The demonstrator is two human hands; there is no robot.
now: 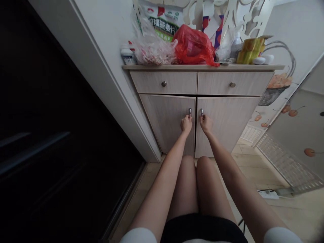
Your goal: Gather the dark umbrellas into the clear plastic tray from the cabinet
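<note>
I face a low pale wood cabinet with two doors and two drawers above them. My left hand is closed around the metal handle of the left door. My right hand is closed around the metal handle of the right door. Both doors sit flush and shut. My knees are just below, close to the doors.
The cabinet top holds a red plastic bag, a clear bag, an oat packet, yellow packs and a small bottle. A dark doorway lies left. A power strip lies on the wood floor at right.
</note>
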